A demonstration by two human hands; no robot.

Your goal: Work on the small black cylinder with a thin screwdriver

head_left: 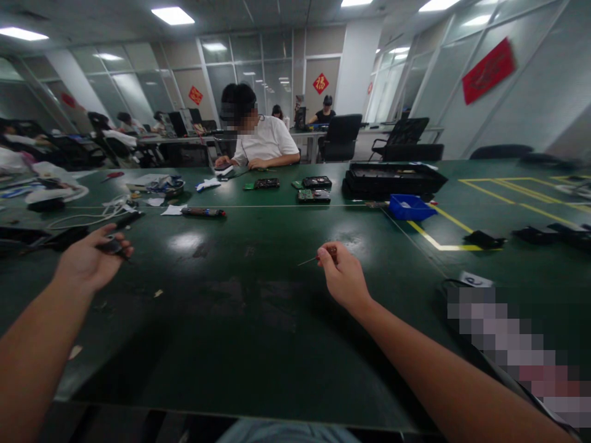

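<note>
Screwdriver (332, 251) in the Right Hand (344, 274), Dark Object (111, 246) in the Left Hand (92, 261)

On the far left of the green table (221, 363), a shallow tray (138, 183) held a jumble of pale and metallic parts, too blurred to tell singly. To its right, beyond the middle, lay three dark devices (314, 195) with green boards showing. Farther right stood a long black case (392, 183), its contents hard to make out, and just nearer, a blue bin (410, 208) with something pale inside.

The person's left hand was turned palm up at the left, its fingers loosely curled around the small dark object, the thumb extended along the top. A white cable (99, 215) and a dark cylindrical tool (203, 212) lay beyond it. The right hand, right of centre, pinched the screwdriver by its brownish handle between thumb and fingers; the thin shaft pointed left above the table, its tip apart from everything else.

Across the table, a co-worker in a white top (268, 138) rested a hand on a small device (225, 169).

On the far wall, a red diamond (321, 83) bore the character 福 in gold. Near the right edge, a white label (477, 280) carried a dark handwritten mark resembling an "e".
</note>
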